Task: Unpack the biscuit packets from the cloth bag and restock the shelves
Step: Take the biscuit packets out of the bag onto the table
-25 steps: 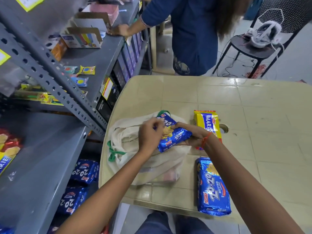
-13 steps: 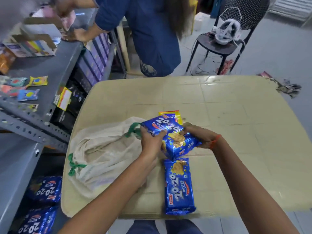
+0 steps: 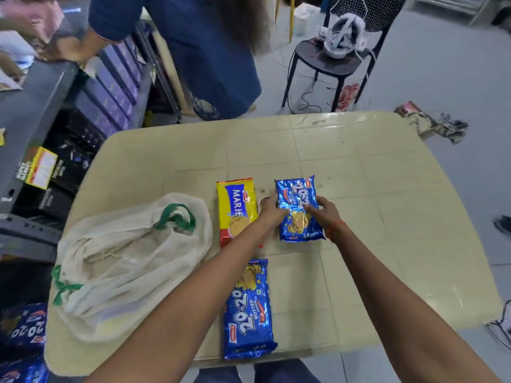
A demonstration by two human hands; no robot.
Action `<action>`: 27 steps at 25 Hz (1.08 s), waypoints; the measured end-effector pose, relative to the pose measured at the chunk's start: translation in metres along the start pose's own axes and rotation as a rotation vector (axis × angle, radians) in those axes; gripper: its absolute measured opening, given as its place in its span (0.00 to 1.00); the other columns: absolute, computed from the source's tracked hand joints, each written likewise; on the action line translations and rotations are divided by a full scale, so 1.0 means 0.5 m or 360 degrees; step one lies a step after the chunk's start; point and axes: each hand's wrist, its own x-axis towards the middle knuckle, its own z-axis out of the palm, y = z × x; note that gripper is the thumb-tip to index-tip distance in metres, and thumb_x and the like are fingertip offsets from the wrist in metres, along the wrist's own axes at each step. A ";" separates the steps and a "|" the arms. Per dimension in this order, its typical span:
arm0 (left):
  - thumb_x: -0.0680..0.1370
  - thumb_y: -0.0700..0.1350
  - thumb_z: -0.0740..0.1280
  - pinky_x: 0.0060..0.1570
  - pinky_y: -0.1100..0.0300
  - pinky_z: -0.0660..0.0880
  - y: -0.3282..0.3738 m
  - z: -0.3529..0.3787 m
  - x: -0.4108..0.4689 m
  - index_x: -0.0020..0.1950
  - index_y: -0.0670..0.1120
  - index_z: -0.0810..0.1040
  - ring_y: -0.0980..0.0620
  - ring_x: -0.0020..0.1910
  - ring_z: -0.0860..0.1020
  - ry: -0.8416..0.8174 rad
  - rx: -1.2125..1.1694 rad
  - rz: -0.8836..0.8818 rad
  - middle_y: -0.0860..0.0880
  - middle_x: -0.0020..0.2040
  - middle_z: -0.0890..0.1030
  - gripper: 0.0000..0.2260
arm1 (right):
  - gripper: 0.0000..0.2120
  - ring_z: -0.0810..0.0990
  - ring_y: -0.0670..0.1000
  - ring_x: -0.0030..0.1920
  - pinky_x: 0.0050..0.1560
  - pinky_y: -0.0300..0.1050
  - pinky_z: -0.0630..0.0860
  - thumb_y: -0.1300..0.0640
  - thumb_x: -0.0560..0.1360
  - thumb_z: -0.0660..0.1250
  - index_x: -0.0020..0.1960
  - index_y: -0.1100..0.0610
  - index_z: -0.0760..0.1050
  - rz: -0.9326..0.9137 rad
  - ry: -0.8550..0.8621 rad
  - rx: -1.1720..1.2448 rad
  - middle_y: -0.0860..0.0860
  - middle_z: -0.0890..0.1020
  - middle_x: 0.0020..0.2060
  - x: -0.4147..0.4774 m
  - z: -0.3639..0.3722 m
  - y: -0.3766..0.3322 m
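1. Left hand [image 3: 272,210] and right hand [image 3: 322,211] both grasp the far blue packet [image 3: 300,208], one at each long side; the packet lies flat on the beige worktop [image 3: 387,217].
2. Yellow Marie packet [image 3: 237,208] lies just left of it, close beside but apart; partly covered by the left forearm.
3. Second blue packet [image 3: 249,310] lies near the worktop's front edge, untouched.
4. Cloth bag [image 3: 124,266] with green handles sits slumped at the worktop's left side; contents cannot be told.
5. Metal shelves [image 3: 30,106] stand left; blue packets [image 3: 25,330] visible on a low level.
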 end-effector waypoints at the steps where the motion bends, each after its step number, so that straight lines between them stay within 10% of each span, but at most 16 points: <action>1: 0.71 0.28 0.67 0.58 0.50 0.76 0.002 0.001 -0.003 0.66 0.36 0.71 0.38 0.61 0.77 -0.0023 0.0019 -0.0024 0.35 0.66 0.74 0.23 | 0.16 0.79 0.59 0.53 0.58 0.57 0.76 0.69 0.73 0.66 0.60 0.67 0.73 -0.0006 0.0043 -0.0012 0.64 0.79 0.57 0.003 0.003 0.003; 8: 0.76 0.33 0.65 0.53 0.60 0.74 0.027 -0.078 -0.112 0.63 0.37 0.74 0.48 0.55 0.80 0.0100 -0.0123 0.0138 0.42 0.58 0.79 0.15 | 0.13 0.76 0.59 0.58 0.60 0.47 0.70 0.67 0.73 0.62 0.56 0.64 0.77 -0.0510 0.0530 -0.0443 0.61 0.79 0.55 -0.072 0.096 -0.004; 11: 0.77 0.35 0.64 0.35 0.67 0.74 0.001 -0.183 -0.156 0.52 0.41 0.77 0.59 0.31 0.78 0.0190 -0.0140 0.0161 0.48 0.39 0.80 0.06 | 0.08 0.80 0.47 0.43 0.41 0.27 0.71 0.68 0.73 0.63 0.48 0.64 0.80 -0.0656 0.0065 -0.0299 0.57 0.83 0.43 -0.114 0.208 -0.062; 14: 0.77 0.34 0.62 0.29 0.69 0.74 -0.030 -0.303 -0.202 0.44 0.43 0.76 0.63 0.24 0.77 0.0345 -0.0137 0.0192 0.48 0.37 0.79 0.07 | 0.09 0.78 0.34 0.29 0.37 0.31 0.73 0.71 0.72 0.61 0.46 0.63 0.79 -0.0598 -0.0375 -0.0241 0.54 0.80 0.36 -0.148 0.318 -0.110; 19: 0.74 0.44 0.67 0.52 0.55 0.78 -0.125 -0.526 -0.281 0.53 0.45 0.81 0.45 0.52 0.81 0.0765 0.0773 0.0044 0.45 0.52 0.84 0.09 | 0.06 0.76 0.51 0.33 0.40 0.43 0.73 0.66 0.72 0.64 0.40 0.59 0.78 -0.0590 -0.0757 -0.0517 0.57 0.80 0.34 -0.209 0.498 -0.133; 23: 0.69 0.59 0.72 0.61 0.50 0.75 -0.220 -0.639 -0.344 0.68 0.48 0.72 0.46 0.63 0.76 0.0176 0.1276 -0.0267 0.47 0.64 0.77 0.31 | 0.11 0.81 0.58 0.49 0.51 0.46 0.73 0.61 0.74 0.61 0.51 0.62 0.80 -0.1106 -0.1083 -0.1275 0.61 0.84 0.49 -0.251 0.613 -0.113; 27: 0.73 0.58 0.69 0.61 0.53 0.74 -0.269 -0.643 -0.410 0.64 0.50 0.77 0.48 0.62 0.77 0.0116 0.1494 -0.0042 0.49 0.62 0.80 0.22 | 0.12 0.80 0.60 0.54 0.53 0.51 0.76 0.56 0.77 0.58 0.55 0.57 0.78 -0.1194 -0.1276 -0.1901 0.59 0.83 0.52 -0.290 0.670 -0.095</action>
